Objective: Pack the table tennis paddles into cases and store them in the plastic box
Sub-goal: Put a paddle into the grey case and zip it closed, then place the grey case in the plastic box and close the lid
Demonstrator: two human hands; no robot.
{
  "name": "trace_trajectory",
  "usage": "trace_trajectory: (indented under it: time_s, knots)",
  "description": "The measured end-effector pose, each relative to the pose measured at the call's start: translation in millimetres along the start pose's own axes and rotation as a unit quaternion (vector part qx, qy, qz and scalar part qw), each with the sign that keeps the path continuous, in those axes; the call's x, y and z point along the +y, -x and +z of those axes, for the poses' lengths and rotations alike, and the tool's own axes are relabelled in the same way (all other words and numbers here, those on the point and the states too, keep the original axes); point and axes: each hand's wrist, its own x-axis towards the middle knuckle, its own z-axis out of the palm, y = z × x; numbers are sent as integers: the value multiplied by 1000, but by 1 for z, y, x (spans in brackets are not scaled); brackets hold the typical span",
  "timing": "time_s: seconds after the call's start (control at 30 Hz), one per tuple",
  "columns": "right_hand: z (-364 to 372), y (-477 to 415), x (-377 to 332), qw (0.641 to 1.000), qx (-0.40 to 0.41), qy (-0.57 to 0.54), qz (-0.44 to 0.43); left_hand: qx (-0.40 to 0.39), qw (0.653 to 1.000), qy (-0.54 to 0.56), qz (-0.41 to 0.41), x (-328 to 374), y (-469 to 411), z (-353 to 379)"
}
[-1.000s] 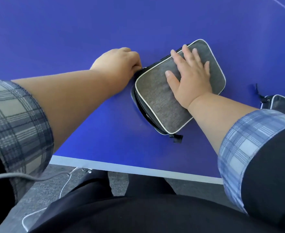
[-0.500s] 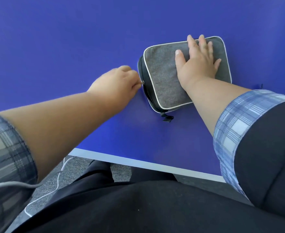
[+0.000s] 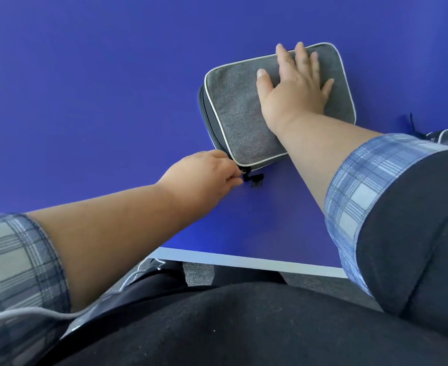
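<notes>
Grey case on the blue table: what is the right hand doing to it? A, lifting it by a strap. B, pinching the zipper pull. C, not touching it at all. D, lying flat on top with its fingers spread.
D: the right hand lies flat, fingers spread, on top of the grey case, while the left hand pinches the zipper pull at the near corner.

our left hand (image 3: 207, 173) has travelled from the far left corner of the grey case (image 3: 244, 114) down its left side to the near corner, pinching the zipper pull (image 3: 244, 170) just beside the black tab (image 3: 256, 181), side gap now drawn shut, case swung round under our right hand (image 3: 294, 93)
</notes>
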Motion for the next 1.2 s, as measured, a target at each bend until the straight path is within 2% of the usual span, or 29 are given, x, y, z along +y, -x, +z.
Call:
trace_trajectory:
  time_s: [0.13, 0.23, 0.3, 0.37, 0.4, 0.47, 0.5, 0.57, 0.63, 0.73, 0.83, 1.0, 1.2]
  knots:
    - [-6, -1, 1, 999, -14, -31, 1, -57, 997, -54, -9, -2, -8, -10]
    - [-24, -1, 10, 982, -7, -188, 13, -105, 990, -94, -29, -3, -12, -27]
    - [-37, 4, 24, 960, 18, -276, 50, -95, 988, -81, -86, -4, -13, -38]
    - [-49, 9, 46, 962, 46, -247, 106, -51, 979, -2, -195, -6, -16, -45]
    - [-53, 9, 60, 961, 41, -232, 142, -26, 963, 73, -260, -8, -21, -47]
    - [-59, 11, 88, 943, -21, -250, 221, 19, 896, 253, -364, -7, -30, -47]
    - [-60, 13, 98, 930, -61, -268, 245, 30, 864, 316, -391, -4, -34, -46]
    - [-57, 16, 112, 924, -114, -281, 233, 28, 846, 353, -400, 0, -39, -41]
    - [-53, 19, 117, 921, -115, -303, 217, 24, 840, 366, -399, 5, -43, -34]
    - [-55, 24, 121, 882, -104, -388, 244, 35, 828, 399, -391, 7, -48, -33]
    - [-63, 42, 131, 842, -68, -454, 282, 36, 842, 394, -366, 14, -50, -40]
    - [-83, 96, 151, 810, -38, -493, 315, 41, 866, 391, -309, 34, -66, -64]
    - [-108, 159, 164, 735, -2, -589, 337, -9, 933, 294, -205, 71, -90, -82]
